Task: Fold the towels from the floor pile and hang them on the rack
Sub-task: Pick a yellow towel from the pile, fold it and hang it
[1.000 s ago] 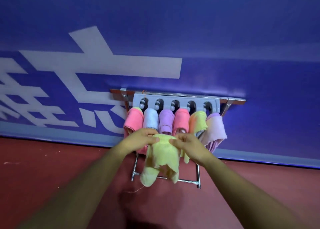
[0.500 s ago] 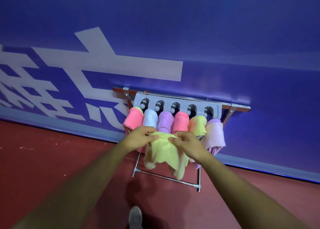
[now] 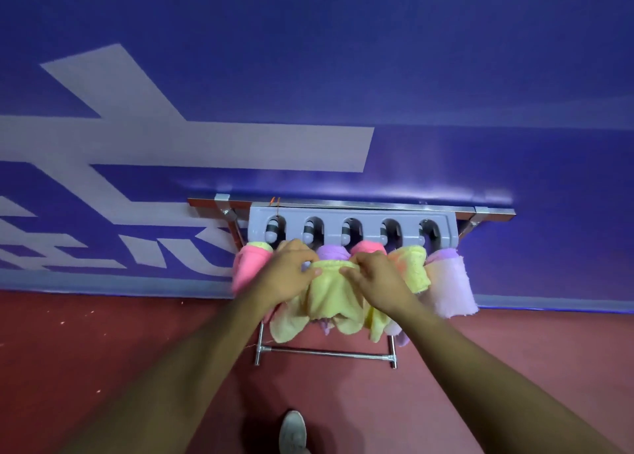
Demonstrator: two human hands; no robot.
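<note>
Poking in at the bottom of the view, a pale shoe (image 3: 293,431) stands on the red floor (image 3: 103,350). Above it, both bare forearms reach forward to the rack (image 3: 392,347).

The left hand (image 3: 288,275) pinches the top hem of the yellow towel (image 3: 329,299) between its thumb and curled fingers. The right hand (image 3: 375,282) grips the same hem just beside it, and the cloth is bunched into a short ridge between the two thumbs. The rest of the yellow towel hangs below the hands at the middle of the rack's front edge. Its loose lower lobes end above the crossbar (image 3: 326,353) near the floor. Whether the hem already lies over a rail is hidden by the hands.

Behind the hands other towels hang side by side:
- a pink towel (image 3: 248,268) at the rack's left end
- a purple towel (image 3: 331,252)
- a coral towel (image 3: 368,247)
- a yellow-orange towel (image 3: 413,265)
- a pale lilac towel (image 3: 449,285) at the right end

Past them a grey holder (image 3: 353,213) with five slots runs along the rack's back edge, against the blue wall (image 3: 446,76) with large white lettering.
</note>
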